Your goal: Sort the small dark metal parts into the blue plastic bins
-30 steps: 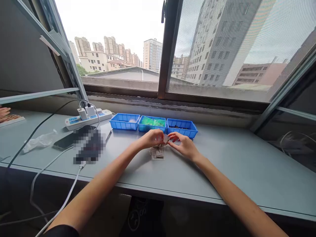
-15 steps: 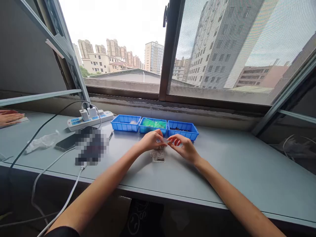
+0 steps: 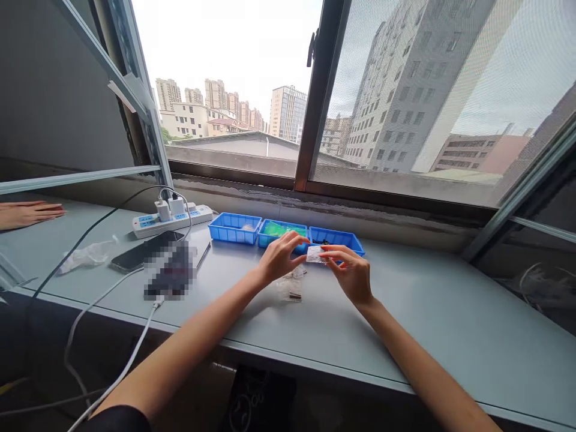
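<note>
A small clear plastic bag (image 3: 315,254) is held up in front of the blue bins. My right hand (image 3: 351,273) pinches its right side between thumb and fingers. At its left edge is my left hand (image 3: 281,258), thumb and fingertips closed on it. Below, on the grey table, lies another clear bag (image 3: 291,287) with small dark pieces in it. Behind my hands stand three blue bins: the left one (image 3: 234,235) has a little pale material, the middle one (image 3: 265,239) green packets, the right one (image 3: 357,245) black parts.
A white power strip (image 3: 173,222) with plugs, a dark phone (image 3: 144,251), a blurred-out device (image 3: 171,276) with a white cable and crumpled plastic (image 3: 90,255) lie at left. Another person's hand (image 3: 33,214) rests at the far left.
The small bag has come up and to the right between my hands and shows more plainly. My right hand has turned more upright. The camera view has shifted slightly.
</note>
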